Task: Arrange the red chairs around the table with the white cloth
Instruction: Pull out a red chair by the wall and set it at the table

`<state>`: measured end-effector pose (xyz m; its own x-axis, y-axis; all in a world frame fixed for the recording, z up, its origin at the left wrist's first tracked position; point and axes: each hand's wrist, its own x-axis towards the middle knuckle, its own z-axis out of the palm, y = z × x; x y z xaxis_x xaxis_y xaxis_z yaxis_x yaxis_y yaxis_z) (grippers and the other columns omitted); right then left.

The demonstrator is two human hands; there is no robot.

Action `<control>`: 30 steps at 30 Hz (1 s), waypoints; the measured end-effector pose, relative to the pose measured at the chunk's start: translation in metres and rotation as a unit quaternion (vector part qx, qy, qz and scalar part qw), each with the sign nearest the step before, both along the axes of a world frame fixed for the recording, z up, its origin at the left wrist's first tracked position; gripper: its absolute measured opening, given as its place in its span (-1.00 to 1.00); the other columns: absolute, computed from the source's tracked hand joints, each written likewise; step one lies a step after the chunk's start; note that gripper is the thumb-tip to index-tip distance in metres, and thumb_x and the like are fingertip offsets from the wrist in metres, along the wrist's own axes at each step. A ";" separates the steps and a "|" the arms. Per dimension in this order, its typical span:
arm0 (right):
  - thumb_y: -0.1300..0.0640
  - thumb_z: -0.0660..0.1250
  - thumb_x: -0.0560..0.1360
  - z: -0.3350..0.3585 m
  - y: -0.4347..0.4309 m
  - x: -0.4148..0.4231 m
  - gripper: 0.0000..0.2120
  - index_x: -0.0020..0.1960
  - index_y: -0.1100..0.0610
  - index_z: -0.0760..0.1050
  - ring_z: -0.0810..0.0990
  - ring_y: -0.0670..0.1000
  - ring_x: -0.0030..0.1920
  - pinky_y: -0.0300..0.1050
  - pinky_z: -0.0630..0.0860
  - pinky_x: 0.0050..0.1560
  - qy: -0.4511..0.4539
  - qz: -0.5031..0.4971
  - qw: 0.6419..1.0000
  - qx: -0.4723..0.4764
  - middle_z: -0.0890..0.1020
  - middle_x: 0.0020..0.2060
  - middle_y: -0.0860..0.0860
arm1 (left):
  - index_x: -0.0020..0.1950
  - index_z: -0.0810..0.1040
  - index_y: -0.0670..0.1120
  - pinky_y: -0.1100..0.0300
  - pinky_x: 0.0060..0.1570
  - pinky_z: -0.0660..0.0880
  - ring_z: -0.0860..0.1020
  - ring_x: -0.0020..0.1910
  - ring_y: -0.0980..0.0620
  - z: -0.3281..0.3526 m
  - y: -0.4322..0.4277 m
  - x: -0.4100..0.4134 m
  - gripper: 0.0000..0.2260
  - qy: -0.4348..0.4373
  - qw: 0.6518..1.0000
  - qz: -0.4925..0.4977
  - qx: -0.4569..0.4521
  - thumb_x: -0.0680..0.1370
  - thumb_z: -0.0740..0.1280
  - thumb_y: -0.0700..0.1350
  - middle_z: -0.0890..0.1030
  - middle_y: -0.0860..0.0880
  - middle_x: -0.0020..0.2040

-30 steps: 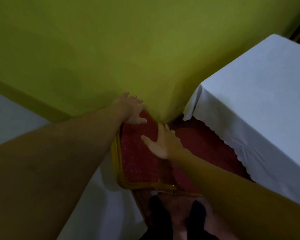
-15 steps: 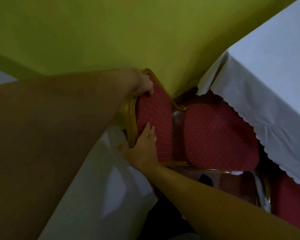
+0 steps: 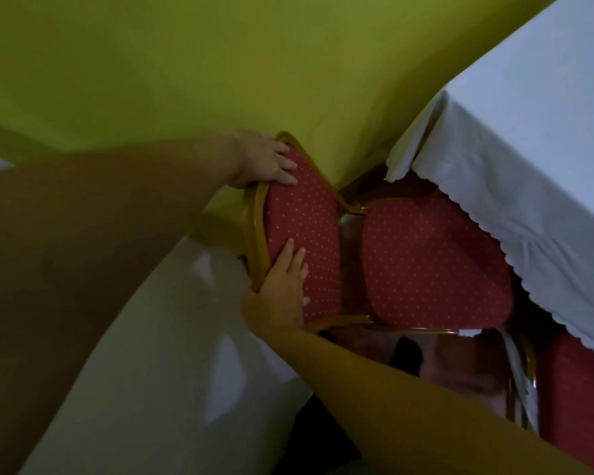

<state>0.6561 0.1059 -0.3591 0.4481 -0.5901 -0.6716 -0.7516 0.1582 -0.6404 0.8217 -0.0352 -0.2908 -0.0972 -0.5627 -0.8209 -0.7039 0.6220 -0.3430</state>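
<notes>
A red upholstered chair with a pale dotted pattern and a gold-coloured metal frame (image 3: 302, 234) is standing with its round red dotted seat (image 3: 432, 262) partly tucked under the hanging scalloped edge of the white tablecloth (image 3: 494, 186), while its backrest is leaning away from that cloth toward the yellow-green wall. The left hand (image 3: 261, 162) is gripping the top corner of the chair's backrest, on the side of the chair farthest from the cloth's near edge: its fingers are curling over the gold frame onto the red fabric, closed on the frame. The right hand (image 3: 283, 289) is lying against the lower part of the same backrest, fingers pressed together and stretched flat on the red fabric, thumb hooked at the outer gold rail; it is pressing rather than wrapping. Both bare forearms are reaching in from the lower left and bottom toward the chair. Beside the chair, on the side away from the tablecloth, a second white draped cloth (image 3: 158, 371) is hanging in folds, touching or nearly touching the frame. Beyond the chair's seat, under the lower stretch of the tablecloth, part of another red chair with a gold frame (image 3: 570, 382) is showing. Below the seat a reddish floor (image 3: 460, 365) is visible, with a dark shape on it, too dim to tell. The yellow-green wall (image 3: 220, 63) is filling the space behind the chair
</notes>
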 end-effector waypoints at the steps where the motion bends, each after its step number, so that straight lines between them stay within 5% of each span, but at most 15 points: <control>1: 0.16 0.38 0.56 0.001 -0.001 0.000 -0.01 0.61 0.06 -0.35 -0.21 0.19 0.61 0.50 0.04 0.46 0.001 0.005 1.000 0.004 -0.24 0.62 0.08 | 0.63 -0.05 0.10 -0.01 0.53 -0.05 -0.03 0.59 -0.10 0.001 0.001 -0.001 -0.31 0.001 1.000 -0.013 -0.006 0.62 0.28 -0.06 0.00 0.00 0.63; 21: 0.21 0.33 0.55 0.005 0.018 -0.073 -0.05 0.62 0.04 -0.33 -0.16 0.20 0.61 0.49 0.07 0.46 -0.001 0.050 0.999 -0.020 -0.20 0.63 0.06 | 0.62 0.00 0.13 -0.04 0.51 0.07 0.05 0.58 -0.15 -0.011 0.035 -0.040 -0.41 0.058 0.997 0.042 -0.016 0.64 0.18 0.07 0.10 0.00 0.62; 30: 0.19 0.32 0.60 0.005 0.049 -0.102 -0.08 0.62 0.03 -0.33 -0.19 0.24 0.61 0.50 0.07 0.46 0.012 0.105 0.994 -0.012 -0.20 0.63 0.10 | 0.63 -0.03 0.08 0.03 0.52 0.01 0.06 0.59 -0.01 0.001 0.076 -0.069 -0.37 0.039 0.999 0.016 0.022 0.62 0.20 -0.06 0.08 0.02 0.62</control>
